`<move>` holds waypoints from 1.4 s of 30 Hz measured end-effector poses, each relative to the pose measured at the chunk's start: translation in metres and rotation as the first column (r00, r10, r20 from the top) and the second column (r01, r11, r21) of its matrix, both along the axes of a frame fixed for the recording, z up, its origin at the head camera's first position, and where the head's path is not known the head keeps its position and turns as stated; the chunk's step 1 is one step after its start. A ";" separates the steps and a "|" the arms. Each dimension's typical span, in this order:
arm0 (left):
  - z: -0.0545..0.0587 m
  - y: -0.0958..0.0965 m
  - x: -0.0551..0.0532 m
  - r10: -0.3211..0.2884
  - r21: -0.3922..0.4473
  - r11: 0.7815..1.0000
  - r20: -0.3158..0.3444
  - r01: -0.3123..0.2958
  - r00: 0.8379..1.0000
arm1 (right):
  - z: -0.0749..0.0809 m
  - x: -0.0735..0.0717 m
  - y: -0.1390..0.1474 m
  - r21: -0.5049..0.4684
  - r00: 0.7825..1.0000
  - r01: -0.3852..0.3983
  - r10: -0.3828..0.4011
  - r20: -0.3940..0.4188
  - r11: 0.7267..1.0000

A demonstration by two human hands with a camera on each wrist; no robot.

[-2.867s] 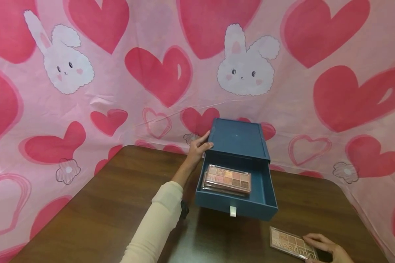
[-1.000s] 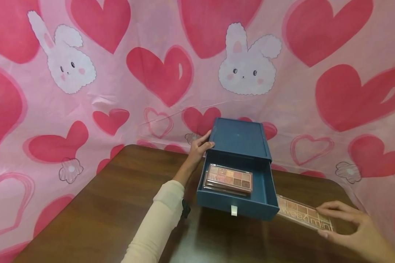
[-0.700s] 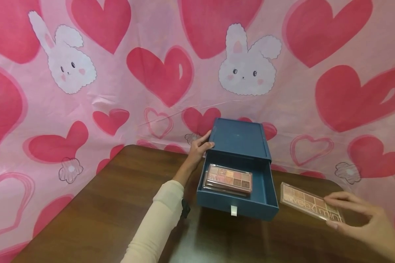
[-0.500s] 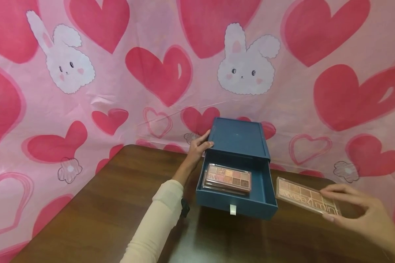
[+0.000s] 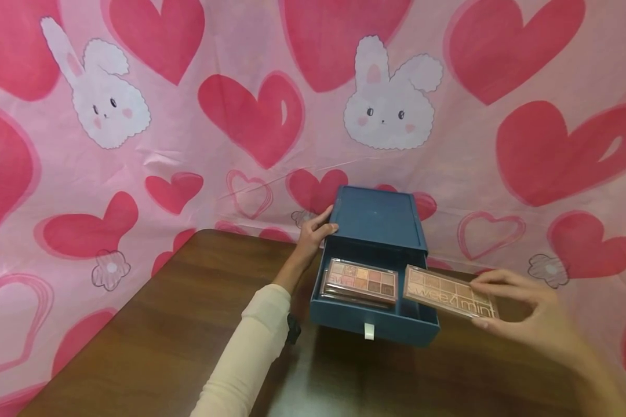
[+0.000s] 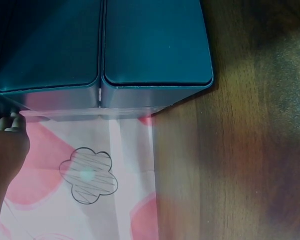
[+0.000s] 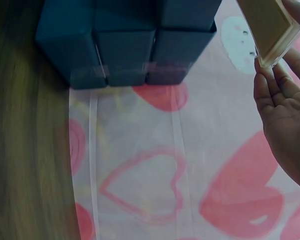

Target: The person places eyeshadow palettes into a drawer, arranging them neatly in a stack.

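Observation:
In the head view, my right hand [image 5: 532, 310] pinches a clear-lidded eyeshadow palette [image 5: 448, 292] with beige pans between thumb and fingers. The palette's left end is over the right side of the pulled-out drawer [image 5: 375, 324]. Inside that drawer lie stacked palettes [image 5: 362, 281], the top one with pink and brown pans. My left hand [image 5: 310, 237] rests against the left side of the blue drawer unit [image 5: 378, 217], thumb on its top edge. In the right wrist view the held palette [image 7: 269, 30] shows its underside; part of the hand is cut off.
The drawer unit stands on a brown wooden table [image 5: 188, 324] near its back edge. A white pull tab [image 5: 369, 331] hangs from the drawer's front. Behind the table hangs a pink cloth [image 5: 250, 52] with hearts and rabbits.
My right hand has lifted the palette off the table at lower right and carried it up and left to the drawer. The left hand and drawer unit stay put.

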State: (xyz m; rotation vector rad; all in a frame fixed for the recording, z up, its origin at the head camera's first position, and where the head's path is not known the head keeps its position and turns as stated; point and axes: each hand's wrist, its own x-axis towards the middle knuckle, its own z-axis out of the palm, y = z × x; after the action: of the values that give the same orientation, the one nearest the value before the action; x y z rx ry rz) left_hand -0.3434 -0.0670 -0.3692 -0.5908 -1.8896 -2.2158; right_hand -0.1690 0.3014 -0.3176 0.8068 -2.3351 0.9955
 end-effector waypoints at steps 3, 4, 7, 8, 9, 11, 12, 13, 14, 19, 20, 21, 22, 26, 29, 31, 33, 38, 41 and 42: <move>0.000 0.000 0.000 0.004 -0.005 1.000 0.002 -0.004 1.000 | 0.001 -0.007 -0.009 0.004 0.999 -0.042 0.042 -0.032 0.999; -0.001 0.000 0.000 0.008 -0.011 1.000 0.005 -0.008 1.000 | 0.001 -0.009 -0.013 0.003 0.997 -0.060 0.060 -0.041 0.998; -0.001 -0.001 0.000 0.020 -0.020 1.000 0.003 -0.020 1.000 | 0.000 -0.015 -0.022 0.000 0.994 -0.093 0.093 -0.052 0.996; -0.002 -0.001 0.000 0.021 -0.023 1.000 0.000 -0.021 1.000 | 0.000 -0.017 -0.025 0.002 0.994 -0.095 0.095 -0.047 0.995; -0.002 -0.001 0.000 0.025 -0.028 0.999 -0.002 -0.025 1.000 | 0.000 -0.019 -0.028 0.004 0.995 -0.094 0.094 -0.039 0.996; -0.002 -0.001 0.000 0.026 -0.032 0.999 -0.009 -0.026 1.000 | 0.001 -0.022 -0.033 0.009 0.997 -0.080 0.080 -0.013 0.997; -0.002 -0.001 0.000 0.027 -0.031 0.999 -0.012 -0.027 1.000 | 0.001 -0.023 -0.036 0.011 0.997 -0.075 0.075 0.002 0.997; -0.002 -0.001 -0.001 0.026 -0.031 0.999 -0.015 -0.026 1.000 | 0.001 -0.025 -0.038 0.011 0.998 -0.068 0.068 0.017 0.998; -0.002 -0.001 -0.001 0.027 -0.031 0.999 -0.017 -0.027 0.999 | 0.001 -0.026 -0.041 0.011 0.998 -0.067 0.067 0.023 0.998; -0.001 -0.001 0.000 0.020 -0.027 0.999 -0.004 -0.020 1.000 | -0.001 -0.033 -0.055 -0.004 0.995 -0.085 0.085 0.047 0.996; -0.001 -0.001 0.001 0.019 -0.026 0.999 -0.003 -0.020 1.000 | -0.002 -0.035 -0.058 0.001 0.995 -0.088 0.088 0.045 0.996; 0.000 -0.001 0.001 0.017 -0.023 1.000 -0.001 -0.017 1.000 | -0.002 -0.037 -0.061 0.010 0.995 -0.085 0.084 0.049 0.996; 0.000 -0.001 0.001 0.018 -0.020 1.000 -0.004 -0.018 1.000 | -0.002 -0.039 -0.065 0.019 0.995 -0.085 0.084 0.047 0.996; -0.001 0.000 0.000 0.024 -0.007 1.000 -0.012 -0.024 1.000 | 0.001 -0.046 -0.078 0.097 0.997 -0.055 0.048 0.067 0.994; -0.001 0.000 -0.001 0.028 -0.006 1.000 -0.019 -0.029 0.999 | 0.003 -0.051 -0.086 0.131 0.995 -0.066 0.054 0.089 0.989; 0.000 0.001 -0.001 0.026 -0.011 1.000 -0.020 -0.026 0.999 | 0.004 -0.053 -0.091 0.145 0.993 -0.078 0.064 0.097 0.986; 0.001 0.001 0.000 0.020 -0.018 1.000 -0.019 -0.020 1.000 | 0.004 -0.054 -0.095 0.152 0.992 -0.087 0.072 0.100 0.985; 0.003 0.002 0.001 0.007 -0.025 1.000 -0.014 -0.008 1.000 | 0.001 -0.055 -0.099 0.158 0.992 -0.098 0.084 0.094 0.983; 0.002 0.002 0.001 0.011 -0.016 1.000 -0.015 -0.011 1.000 | 0.001 -0.056 -0.101 0.174 0.992 -0.092 0.075 0.097 0.980; 0.001 0.002 0.000 0.018 -0.013 1.000 -0.018 -0.018 1.000 | 0.000 -0.056 -0.101 0.181 0.993 -0.088 0.071 0.099 0.979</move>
State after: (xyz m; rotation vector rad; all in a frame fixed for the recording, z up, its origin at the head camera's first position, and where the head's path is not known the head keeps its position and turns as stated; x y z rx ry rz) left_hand -0.3432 -0.0655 -0.3680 -0.5914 -1.8942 -2.1821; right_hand -0.2248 0.2002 -0.3171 0.9514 -2.5203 0.8731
